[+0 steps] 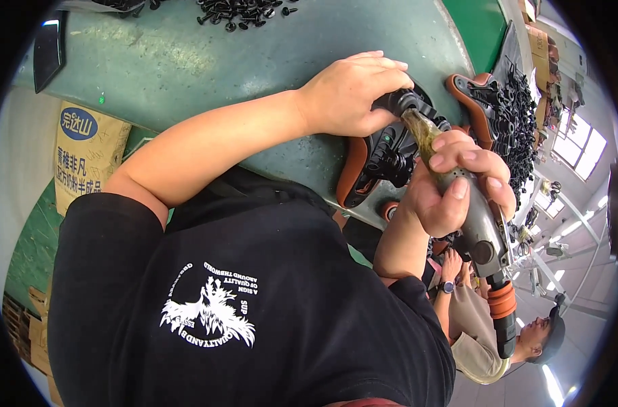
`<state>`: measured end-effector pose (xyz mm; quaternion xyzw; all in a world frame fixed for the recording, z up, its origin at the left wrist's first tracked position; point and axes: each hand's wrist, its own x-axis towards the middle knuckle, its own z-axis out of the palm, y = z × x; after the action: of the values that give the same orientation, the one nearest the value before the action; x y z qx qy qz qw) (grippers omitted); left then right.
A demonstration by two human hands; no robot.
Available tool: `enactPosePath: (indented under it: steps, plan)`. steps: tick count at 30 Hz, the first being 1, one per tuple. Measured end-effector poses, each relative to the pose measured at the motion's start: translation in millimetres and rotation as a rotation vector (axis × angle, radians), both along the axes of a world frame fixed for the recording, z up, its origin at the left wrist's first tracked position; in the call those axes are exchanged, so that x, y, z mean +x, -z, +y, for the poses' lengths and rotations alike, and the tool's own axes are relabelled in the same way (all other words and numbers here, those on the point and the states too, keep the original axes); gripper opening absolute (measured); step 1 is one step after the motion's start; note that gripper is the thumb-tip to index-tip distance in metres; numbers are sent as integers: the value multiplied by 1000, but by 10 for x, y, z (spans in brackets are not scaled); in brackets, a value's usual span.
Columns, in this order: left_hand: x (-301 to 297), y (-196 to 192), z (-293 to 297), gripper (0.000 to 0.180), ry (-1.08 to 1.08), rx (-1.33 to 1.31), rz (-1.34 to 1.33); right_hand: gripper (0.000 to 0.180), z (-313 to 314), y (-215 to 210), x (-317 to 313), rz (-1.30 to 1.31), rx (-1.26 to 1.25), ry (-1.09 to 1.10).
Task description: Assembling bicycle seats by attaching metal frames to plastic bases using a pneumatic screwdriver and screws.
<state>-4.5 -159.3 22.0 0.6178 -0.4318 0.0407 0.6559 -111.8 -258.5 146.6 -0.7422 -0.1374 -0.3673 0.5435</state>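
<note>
My right hand (461,180) is wrapped round a grey metal air screwdriver (484,251) with a yellowish, taped-looking nose and an orange-ringed hose end. Its tip meets a black moulded part (405,102), which the fingers of my left hand (356,95) grip from the far left side. My left palm and part of that piece are hidden from view. Just below my left hand, an orange-brown and black curved part (355,178) lies on the green worktable (173,64). Another such orange-brown and black part (473,102) rests to the right.
Black screws (239,12) lie heaped at the far edge. Small black parts (518,115) are piled at the right. A dark flat object (49,54) is at the table's left end, above a printed paper sack (85,152). At lower right sits a co-worker (482,325) wearing a cap.
</note>
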Motion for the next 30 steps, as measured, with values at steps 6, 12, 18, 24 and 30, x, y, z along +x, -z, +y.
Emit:
enactPosePath:
  steps: [6,12,18,24,30]
  plan:
    - [24,9,-1,48,10,-4,30,41,20,-1,172,20,-19,-22]
    - [69,13,6,50,21,-8,19,32,-39,-47,327,64,36,-65]
    - [57,-97,19,46,-6,31,-23,33,-127,-110,325,169,96,-61]
    - [-116,-385,420,46,92,258,17,39,-66,-494,-94,182,13,-201]
    - [568,-516,831,23,-318,576,-395,36,-224,-678,-548,-9,249,-133]
